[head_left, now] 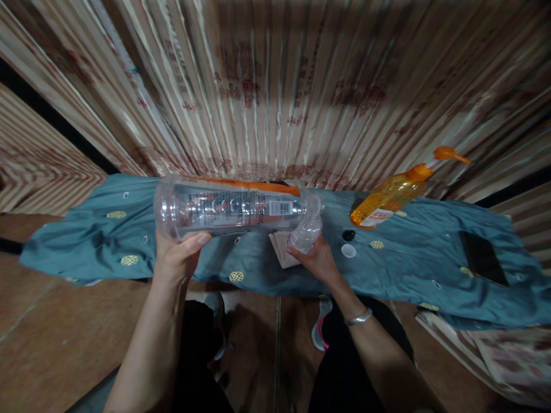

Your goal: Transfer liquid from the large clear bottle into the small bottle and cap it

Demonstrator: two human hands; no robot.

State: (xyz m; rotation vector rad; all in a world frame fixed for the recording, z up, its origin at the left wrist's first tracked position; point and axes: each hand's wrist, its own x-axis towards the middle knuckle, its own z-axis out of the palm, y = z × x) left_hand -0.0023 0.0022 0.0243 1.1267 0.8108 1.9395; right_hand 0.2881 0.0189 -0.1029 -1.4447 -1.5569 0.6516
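Head view: above the cloth [253, 275], the left grip [177, 253] holds the big bottle [241, 207], the right grip [319, 259] the small bottle [307, 233], mouths apparently together; alignment calls for steadiness.

1. Large bottle [241, 209]: clear, orange-banded, barcoded; is being held sideways over the blue cloth [253, 269], its neck pointing right.
2. Small bottle [306, 234]: clear; is tilting at the large bottle's neck, near side; contact unclear.

Looks dim overall. Glints white off the large bottle [241, 207]. Darkens between feet on the floor [253, 338]. Stretches, softens toward edges.
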